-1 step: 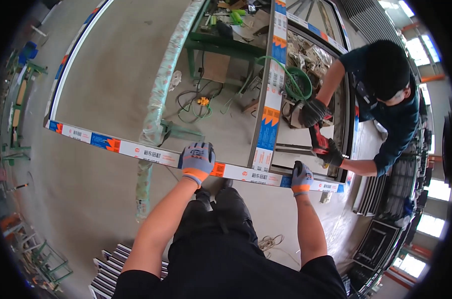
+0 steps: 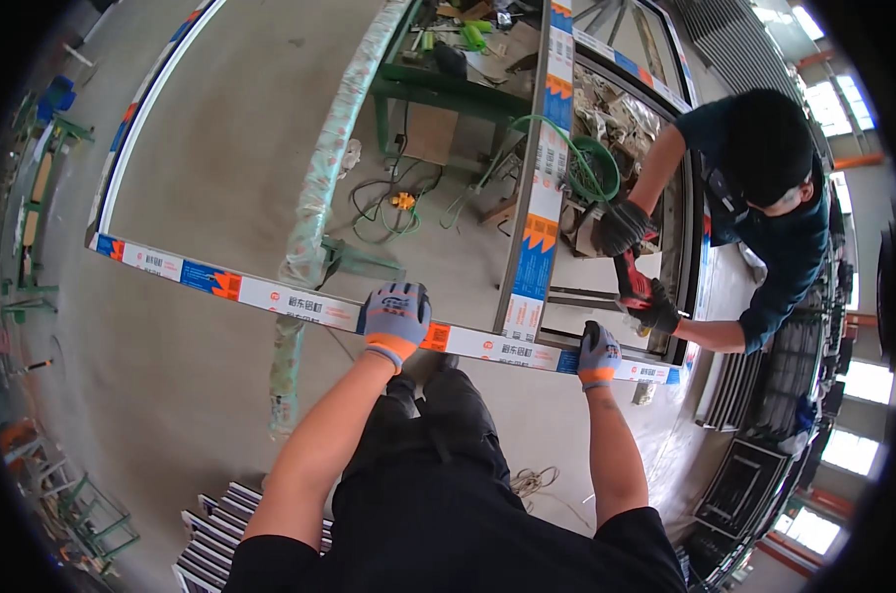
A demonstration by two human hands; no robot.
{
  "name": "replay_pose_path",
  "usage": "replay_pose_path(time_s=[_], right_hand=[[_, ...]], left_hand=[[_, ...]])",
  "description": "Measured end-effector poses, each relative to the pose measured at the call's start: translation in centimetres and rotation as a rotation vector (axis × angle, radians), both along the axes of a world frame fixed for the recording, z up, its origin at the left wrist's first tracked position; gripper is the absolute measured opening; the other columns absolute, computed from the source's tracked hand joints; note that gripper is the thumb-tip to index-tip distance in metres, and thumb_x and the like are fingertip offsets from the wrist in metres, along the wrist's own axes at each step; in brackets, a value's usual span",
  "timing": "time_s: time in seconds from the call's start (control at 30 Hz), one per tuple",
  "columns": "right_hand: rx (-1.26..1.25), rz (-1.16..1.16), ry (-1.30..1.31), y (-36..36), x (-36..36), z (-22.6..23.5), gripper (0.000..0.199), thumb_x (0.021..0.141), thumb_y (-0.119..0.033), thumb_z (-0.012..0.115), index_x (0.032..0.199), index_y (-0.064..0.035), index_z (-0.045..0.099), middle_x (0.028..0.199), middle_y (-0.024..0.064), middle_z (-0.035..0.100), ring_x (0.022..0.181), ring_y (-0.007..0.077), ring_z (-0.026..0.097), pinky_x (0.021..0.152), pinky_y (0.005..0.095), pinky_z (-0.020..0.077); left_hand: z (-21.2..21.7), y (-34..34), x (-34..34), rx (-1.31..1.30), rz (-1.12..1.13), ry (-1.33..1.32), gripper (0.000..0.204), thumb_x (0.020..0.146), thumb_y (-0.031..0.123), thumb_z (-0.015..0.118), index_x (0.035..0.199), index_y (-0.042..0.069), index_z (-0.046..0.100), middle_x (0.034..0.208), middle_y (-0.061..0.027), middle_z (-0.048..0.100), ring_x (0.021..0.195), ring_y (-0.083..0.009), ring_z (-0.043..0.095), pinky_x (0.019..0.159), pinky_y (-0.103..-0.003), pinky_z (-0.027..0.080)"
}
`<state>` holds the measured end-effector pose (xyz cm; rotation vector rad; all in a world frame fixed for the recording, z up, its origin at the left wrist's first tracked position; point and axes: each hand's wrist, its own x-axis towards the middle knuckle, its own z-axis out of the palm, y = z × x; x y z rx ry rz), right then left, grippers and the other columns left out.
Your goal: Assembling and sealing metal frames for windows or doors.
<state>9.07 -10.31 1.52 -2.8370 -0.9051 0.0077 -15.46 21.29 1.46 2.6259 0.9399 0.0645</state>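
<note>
A large window frame (image 2: 280, 299) spans the view, its bars covered in white, blue and orange protective film. My left hand (image 2: 395, 321), in a grey and orange glove, is closed over the near rail, left of the upright bar (image 2: 532, 262). Further right on the same rail, my right hand (image 2: 599, 354), gloved alike, grips it near the right corner. Across the right section, a co-worker (image 2: 774, 208) in black gloves holds a red and black power tool (image 2: 634, 287) against the inner side of the frame. The tool's tip is hard to make out.
A support beam wrapped in plastic film (image 2: 314, 203) passes beneath the frame. Behind stands a green workbench (image 2: 448, 89) with scraps and tools. A green basket (image 2: 594, 168) sits beyond the upright bar. Cables (image 2: 393, 212) lie on the floor, and stacked profiles (image 2: 235, 534) lie at lower left.
The co-worker's head sits slightly lower. The frame and my hands appear shifted very slightly to the right, with both hands still holding the rail.
</note>
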Motion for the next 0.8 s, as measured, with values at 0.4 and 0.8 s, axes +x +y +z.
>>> replay_pose_path(time_s=[0.4, 0.8], right_hand=[[0.465, 0.173, 0.299, 31.4, -5.6, -1.8, 0.025, 0.088, -0.019, 0.059, 0.108, -0.0043, 0.063, 0.102, 0.0191, 0.065, 0.095, 0.0383, 0.061, 0.086, 0.0422, 0.0483], [-0.028, -0.809, -0.006, 42.1, 17.2, -23.6, 0.039, 0.081, -0.029, 0.063, 0.113, -0.0101, 0.052, 0.112, 0.0141, 0.061, 0.104, 0.0303, 0.061, 0.084, 0.0457, 0.0479]], left_hand=[[0.7, 4.0, -3.6, -0.272, -0.079, -0.494, 0.027, 0.072, 0.013, 0.069, 0.098, 0.008, 0.064, 0.097, -0.0136, 0.064, 0.093, -0.0344, 0.06, 0.086, -0.045, 0.046], [-0.4, 19.3, -11.4, -0.025, 0.197, -0.121, 0.021, 0.078, 0.014, 0.062, 0.097, 0.005, 0.062, 0.097, -0.0144, 0.063, 0.096, -0.036, 0.057, 0.089, -0.048, 0.043]])
